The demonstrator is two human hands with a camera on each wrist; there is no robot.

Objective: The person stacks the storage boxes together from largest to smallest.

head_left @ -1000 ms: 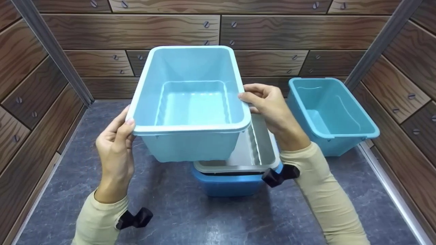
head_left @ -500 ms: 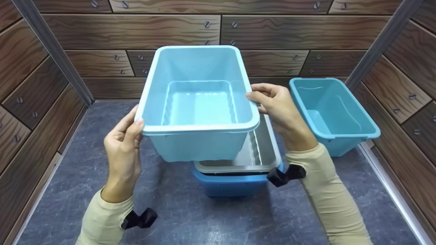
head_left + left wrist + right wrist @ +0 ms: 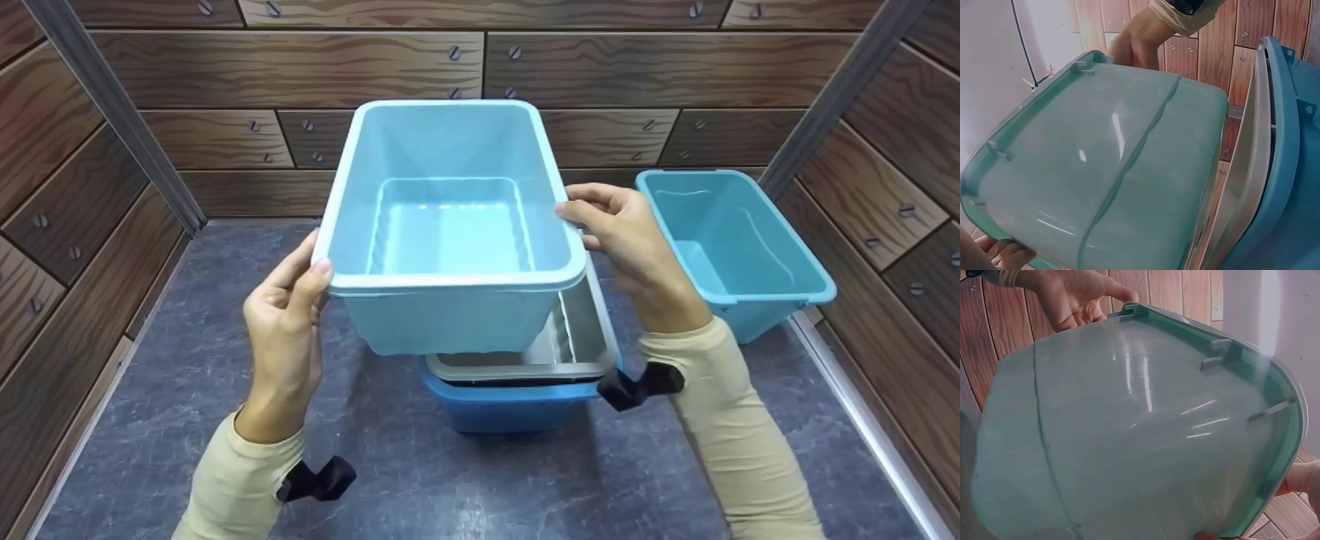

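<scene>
Both hands hold up a light blue plastic bin (image 3: 450, 315) by its rim, its open top tilted toward the head camera. My left hand (image 3: 289, 330) grips the near left corner, thumb over the rim. On the opposite side my right hand (image 3: 626, 240) pinches the long right rim between thumb and fingers. Below and partly behind the bin is a grey bin (image 3: 592, 330) nested in a darker blue bin (image 3: 510, 409); the held bin hides much of them. In the left wrist view, the underside of the light blue bin (image 3: 1089, 152) leans beside the nested pair.
A teal bin (image 3: 735, 255) stands at the right, against the side wall. Wood-patterned panels (image 3: 300, 71) close off the back and sides. Dark grey marbled floor (image 3: 390, 465) lies under everything, and a metal strip (image 3: 862, 420) runs along its right edge.
Both hands have carried the light blue bin a little to the right, keeping their grip on its rim. The nested bins and the teal bin stay where they were.
</scene>
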